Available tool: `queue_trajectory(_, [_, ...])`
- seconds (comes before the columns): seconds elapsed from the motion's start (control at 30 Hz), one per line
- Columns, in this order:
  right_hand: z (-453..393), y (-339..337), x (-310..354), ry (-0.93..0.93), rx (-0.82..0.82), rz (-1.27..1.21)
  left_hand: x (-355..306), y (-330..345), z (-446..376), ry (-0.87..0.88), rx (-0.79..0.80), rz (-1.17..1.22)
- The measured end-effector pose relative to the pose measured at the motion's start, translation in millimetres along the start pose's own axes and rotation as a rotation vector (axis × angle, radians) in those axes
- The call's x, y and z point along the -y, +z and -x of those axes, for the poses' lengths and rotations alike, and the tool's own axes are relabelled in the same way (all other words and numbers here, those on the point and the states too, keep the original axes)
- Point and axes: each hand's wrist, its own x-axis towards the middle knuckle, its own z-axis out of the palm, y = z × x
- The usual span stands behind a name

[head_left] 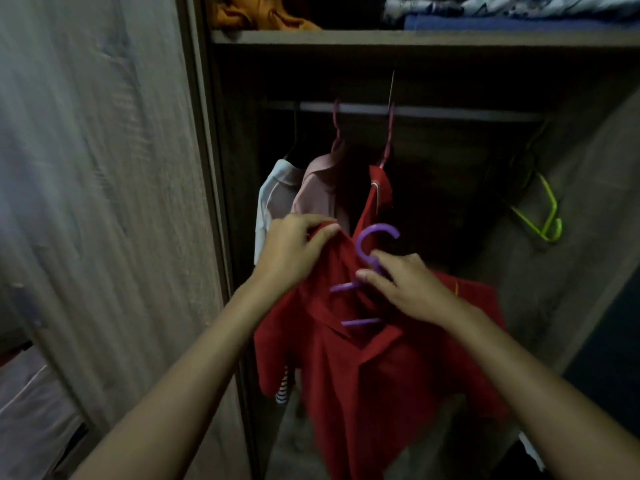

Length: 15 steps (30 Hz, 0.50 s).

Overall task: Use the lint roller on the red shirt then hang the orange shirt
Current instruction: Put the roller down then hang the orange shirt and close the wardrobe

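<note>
A red shirt (381, 368) hangs from my two hands in front of the open wardrobe, with a purple hanger (372, 244) at its collar. My left hand (294, 251) pinches the shirt's collar or shoulder at the upper left. My right hand (405, 289) grips the purple hanger just below its hook. The hook points up and is off the rail (433, 111). Orange cloth (249, 15) lies crumpled on the top shelf at the left. No lint roller is in view.
On the rail hang a white garment (273, 199), a pink one (322, 188) and another red one (377, 192). A green hanger (543, 216) hangs at the right wall. Folded blue and patterned cloth (502, 12) sits on the shelf. The wardrobe door (104, 168) stands at my left.
</note>
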Motion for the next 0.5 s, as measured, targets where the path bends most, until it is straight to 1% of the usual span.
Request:
queue_trajectory(0.07, [-6, -23, -1, 0.041, -0.063, -0.084, -2, -3, -1, 0.001, 0.129, 0.032])
queue_trajectory(0.13, [-9, -47, -8, 0.073, -0.145, -0.076, 9, -8, 1, 0.005, 0.238, -0.025])
queue_trajectory(0.2, [-9, -60, -13, 0.099, -0.166, -0.077, 24, -9, 4, 0.038, 0.400, -0.102])
queue_trajectory(0.23, [-8, -63, -13, 0.102, -0.157, -0.090, 29, -6, 5, 0.063, 0.443, -0.094])
queue_trajectory(0.3, [-6, -65, -12, 0.102, -0.143, -0.137, 34, -1, 6, 0.103, 0.413, -0.004])
queue_trajectory(0.37, [-1, -73, -22, 0.129, -0.152, -0.189, 35, -1, 3, 0.143, 0.306, 0.026])
queue_trajectory(0.4, [2, -81, -29, 0.170, -0.122, -0.189, 36, -4, 0, 0.166, 0.252, 0.008])
queue_trajectory(0.43, [7, -88, -38, 0.233, -0.043, -0.189, 39, -9, -2, 0.184, 0.211, -0.010])
queue_trajectory(0.5, [18, -97, -57, 0.363, 0.188, -0.207, 45, -19, -7, 0.202, 0.176, -0.014])
